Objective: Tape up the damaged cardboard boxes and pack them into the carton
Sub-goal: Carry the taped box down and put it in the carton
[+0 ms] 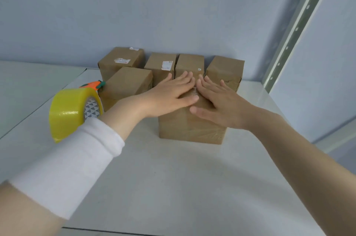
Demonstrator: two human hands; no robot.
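Palms down and fingers straight, my left hand (169,95) and right hand (221,104) press side by side on the front box (190,129), which stands on the table (173,178) directly beneath both, tape roll (67,112) nearer my left forearm.

A matte, pale grey-white tabletop (173,187) fills the lower view, with a thin dark seam (44,104) running diagonally across its left side. Behind it rises a plain blue-grey wall (134,4). At the right, a pale metal upright strip (302,22) (punched with a row of small holes) runs slantwise, just beside a smooth light-blue panel (331,66).
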